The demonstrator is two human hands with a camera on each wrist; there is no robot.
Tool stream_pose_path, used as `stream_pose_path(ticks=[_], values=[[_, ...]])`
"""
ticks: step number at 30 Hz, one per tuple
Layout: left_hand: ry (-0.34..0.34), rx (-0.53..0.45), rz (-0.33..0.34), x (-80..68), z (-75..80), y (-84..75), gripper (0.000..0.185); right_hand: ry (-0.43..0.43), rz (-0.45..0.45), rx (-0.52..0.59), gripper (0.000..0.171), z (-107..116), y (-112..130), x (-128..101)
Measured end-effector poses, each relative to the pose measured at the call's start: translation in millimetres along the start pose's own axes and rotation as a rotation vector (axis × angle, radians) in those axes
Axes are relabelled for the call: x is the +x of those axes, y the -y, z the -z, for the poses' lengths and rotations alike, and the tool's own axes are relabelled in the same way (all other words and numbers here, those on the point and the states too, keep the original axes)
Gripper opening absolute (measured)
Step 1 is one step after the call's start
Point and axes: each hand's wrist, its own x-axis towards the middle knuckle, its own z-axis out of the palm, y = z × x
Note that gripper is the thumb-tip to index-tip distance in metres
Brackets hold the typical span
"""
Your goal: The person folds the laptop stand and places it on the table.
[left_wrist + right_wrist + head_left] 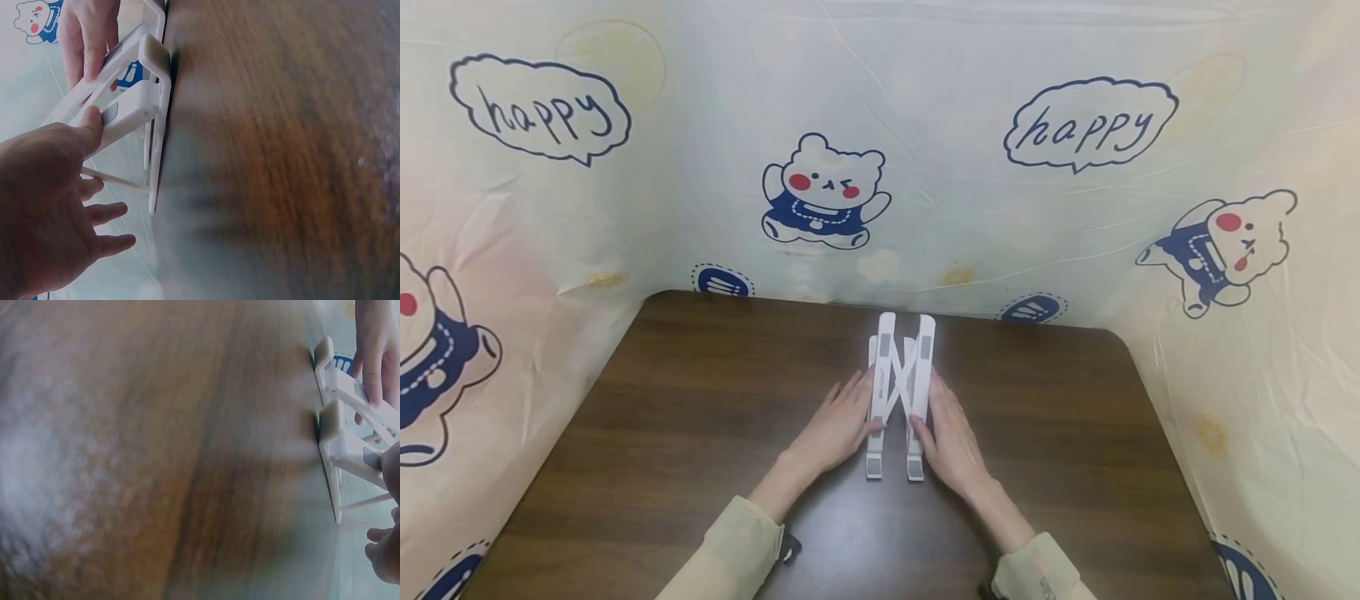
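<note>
Two hands on one thing: we see a white folding stand (pixel 898 392) lying on the dark wood table (pixel 700 433), roughly mid-table, long axis running away from the person, w/ crossed struts between its two side bars. Left hand (pixel 838 425) lies flat along the stand's left bar, fingers straight, thumb pressing the bar near its near end. Right hand (pixel 947 437) mirrors it on the right bar, fingers straight & pressing from outside. Neither hand wraps round the stand; both just press its sides.

Left wrist view: we see the left hand (pixel 50 206) w/ thumb on the white stand (pixel 134 109), other fingers spread & relaxed beside it, right hand (pixel 87 37) on the far side. Right wrist view: stand (pixel 340 434) at the frame edge, its end tabs on the table (pixel 156 456), left hand's fingers (pixel 375 356) touching the far bar; right hand (pixel 387 544) only partly in frame, table very blurred.

Pale sleeves (pixel 737 550) at both wrists. Cartoon-bear "happy" sheet (pixel 827 192) walls the table on 3 sides.
</note>
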Motion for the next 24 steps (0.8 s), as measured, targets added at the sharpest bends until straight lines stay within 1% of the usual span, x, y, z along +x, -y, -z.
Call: stream_pose_path(ticks=[4,10,15,24], values=[[0.008,0.005,0.003,1.5,-2.4,-1.7,0.09,0.014,0.003,-0.008,0.089,-0.1,2.4,1.5],[-0.007,0.006,-0.017,2.4,-4.8,-4.7,0.09,0.041,-0.006,-0.024,0.088,-1.2,4.2,1.9],[-0.006,0.007,-0.02,2.6,-4.8,-6.3,0.091,0.044,-0.005,-0.029,0.086,-2.0,5.0,2.7],[0.003,-0.013,-0.021,3.1,-5.6,-8.1,0.088,0.07,-0.017,-0.019,0.076,-3.7,7.4,2.8]])
